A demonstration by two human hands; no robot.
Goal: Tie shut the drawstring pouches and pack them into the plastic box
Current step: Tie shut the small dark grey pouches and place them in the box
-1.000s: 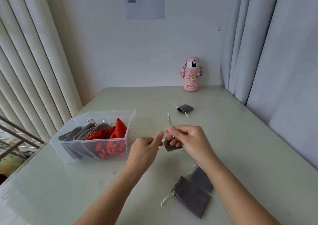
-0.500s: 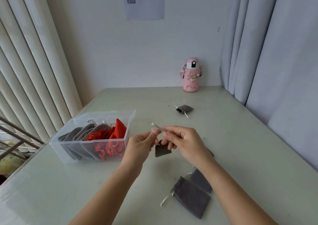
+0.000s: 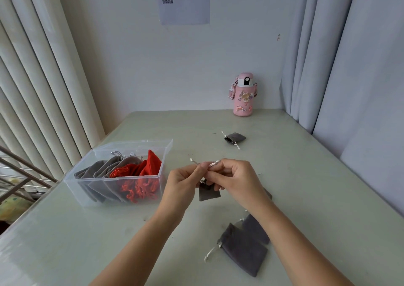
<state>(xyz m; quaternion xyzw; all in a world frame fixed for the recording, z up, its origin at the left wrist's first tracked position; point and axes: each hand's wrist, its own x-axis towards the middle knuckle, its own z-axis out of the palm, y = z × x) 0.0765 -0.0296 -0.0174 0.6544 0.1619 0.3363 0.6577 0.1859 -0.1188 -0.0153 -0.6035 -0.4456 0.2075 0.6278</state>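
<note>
Grey pouch (image 3: 208,193) hanging over the tabletop (image 3: 306,187), at 3 o'clock from the plastic box (image 3: 131,177), my left hand (image 3: 182,187) and right hand (image 3: 239,182) drawn closer together than a second ago, fingers (image 3: 203,168) of both pinched on its drawstring (image 3: 213,164), loose end poking toward 10 o'clock

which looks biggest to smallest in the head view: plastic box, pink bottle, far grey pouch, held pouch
1. plastic box
2. pink bottle
3. far grey pouch and held pouch look alike; the held one is partly hidden, so unranked.

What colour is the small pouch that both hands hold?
The pouch is dark grey; head view.
</note>
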